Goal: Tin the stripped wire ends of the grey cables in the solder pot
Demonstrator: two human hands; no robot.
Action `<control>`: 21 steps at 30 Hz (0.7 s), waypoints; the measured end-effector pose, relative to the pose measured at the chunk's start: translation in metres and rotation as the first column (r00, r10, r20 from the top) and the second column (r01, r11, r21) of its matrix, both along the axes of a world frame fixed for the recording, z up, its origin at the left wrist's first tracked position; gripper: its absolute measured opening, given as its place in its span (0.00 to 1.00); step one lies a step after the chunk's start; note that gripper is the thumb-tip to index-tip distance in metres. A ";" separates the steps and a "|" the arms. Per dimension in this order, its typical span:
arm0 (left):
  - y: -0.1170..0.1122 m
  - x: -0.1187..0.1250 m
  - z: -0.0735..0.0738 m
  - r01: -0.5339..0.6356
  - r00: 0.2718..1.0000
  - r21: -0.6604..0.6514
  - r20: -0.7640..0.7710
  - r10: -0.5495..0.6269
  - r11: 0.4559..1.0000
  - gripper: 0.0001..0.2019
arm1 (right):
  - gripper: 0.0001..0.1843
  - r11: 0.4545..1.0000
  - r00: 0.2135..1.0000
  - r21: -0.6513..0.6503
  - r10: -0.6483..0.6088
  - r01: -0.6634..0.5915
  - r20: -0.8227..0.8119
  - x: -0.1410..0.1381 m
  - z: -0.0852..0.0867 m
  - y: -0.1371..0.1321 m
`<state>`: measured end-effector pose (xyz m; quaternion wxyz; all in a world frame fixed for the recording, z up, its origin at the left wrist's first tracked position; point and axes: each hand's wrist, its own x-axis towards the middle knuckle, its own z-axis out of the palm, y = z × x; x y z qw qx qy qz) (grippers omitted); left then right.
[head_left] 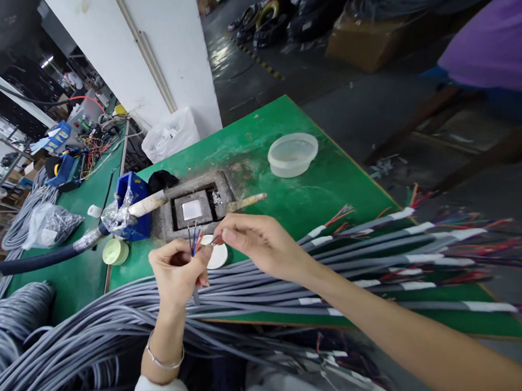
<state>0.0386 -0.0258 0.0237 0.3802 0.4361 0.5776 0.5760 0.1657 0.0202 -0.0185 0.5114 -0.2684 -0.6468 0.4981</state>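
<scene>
The left hand (pixel 179 268) is closed around the end of a grey cable, and coloured wires (pixel 196 241), blue and orange among them, fan up from between its thumb and fingers. The right hand (pixel 258 241) has its thumb and forefinger pinched together on wire ends just beside that fan. Both hands are above the near edge of the green tabletop (pixel 333 193), left of its middle, with the coloured wires held up between them.

Beneath the hands, a thick bundle of grey cables (pixel 250 284) runs along the near edge. Its ends, wrapped in white bands (pixel 424 259), spread toward the right edge, where bare coloured strands reach past it; these are blurred.

Beyond the hands, nearer the left edge, a grimy block (pixel 168 212) carries a square of shiny metal (pixel 192 209) in its recess. A stained stick (pixel 247 201) points from the block's right side toward the right edge. A white disc (pixel 217 256) lies just behind the bundle, partly hidden by the hands. A translucent tub (pixel 293 157) stands near the far corner, beside the right edge. At the left edge are a blue bin (pixel 139 220) and a hose nozzle (pixel 147 205) aimed at the block.
</scene>
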 end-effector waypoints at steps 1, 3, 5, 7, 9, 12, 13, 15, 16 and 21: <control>0.000 0.000 0.000 -0.001 1.000 -0.002 -0.013 0.001 1.000 0.16 | 0.24 1.000 1.000 -0.004 0.001 -0.001 0.004 0.000 0.000 0.000; 0.001 0.001 0.000 0.000 0.999 -0.008 -0.039 0.000 1.000 0.15 | 0.21 1.000 1.000 0.011 -0.010 0.010 0.020 -0.001 0.000 -0.001; 0.001 0.000 -0.001 0.007 0.998 -0.014 -0.056 -0.007 1.000 0.15 | 0.16 0.998 0.998 0.064 -0.031 0.028 0.045 0.000 -0.001 -0.001; 0.002 -0.003 -0.003 0.012 0.998 -0.021 -0.062 -0.014 1.000 0.16 | 0.13 0.990 0.996 0.127 -0.072 0.064 0.057 0.001 -0.001 0.000; 0.004 -0.008 -0.005 0.022 0.998 -0.028 -0.057 -0.024 0.999 0.17 | 0.12 0.977 0.987 0.154 -0.157 0.150 0.039 0.004 -0.002 0.002; 0.007 -0.018 -0.009 0.041 0.998 -0.046 -0.039 -0.043 0.998 0.18 | 0.12 0.944 0.951 0.118 -0.310 0.309 -0.005 0.009 -0.002 0.005; 0.007 -0.020 -0.009 0.047 0.998 -0.056 -0.034 -0.049 0.997 0.18 | 0.12 0.936 0.942 0.104 -0.336 0.336 -0.014 0.010 -0.002 0.006; 0.007 -0.023 -0.010 0.052 0.998 -0.074 -0.029 -0.054 0.996 0.17 | 0.13 0.935 0.939 0.086 -0.345 0.345 -0.015 0.010 -0.003 0.006; 0.007 -0.024 -0.010 0.054 0.998 -0.079 -0.028 -0.057 0.995 0.16 | 0.14 0.938 0.941 0.079 -0.339 0.339 -0.011 0.010 -0.003 0.006; 0.009 -0.029 -0.010 0.108 0.991 -0.139 -0.061 -0.117 0.984 0.17 | 0.18 0.935 0.936 0.040 -0.353 0.353 -0.001 0.007 -0.004 0.006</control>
